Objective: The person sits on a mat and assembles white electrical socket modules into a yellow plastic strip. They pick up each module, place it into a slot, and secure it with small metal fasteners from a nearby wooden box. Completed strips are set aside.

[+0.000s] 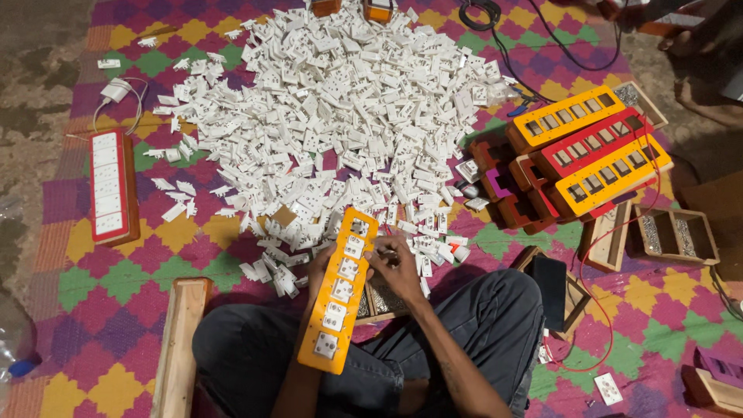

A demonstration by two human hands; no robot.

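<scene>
An orange extension-board faceplate [338,310] with several white sockets fitted in its openings rests tilted over my lap. My left hand [317,267] grips its left edge from behind. My right hand [395,263] pinches at a white socket piece [354,248] near the plate's upper end. A big heap of white socket and switch pieces [340,108] spreads over the mat just beyond the plate.
Stacked yellow and red faceplates [592,151] on brown boxes lie at right, with wooden trays [681,236] of small screws. A finished red board [110,186] lies at left. A wooden plank [179,340] sits beside my left knee. Black cables [534,31] run at top.
</scene>
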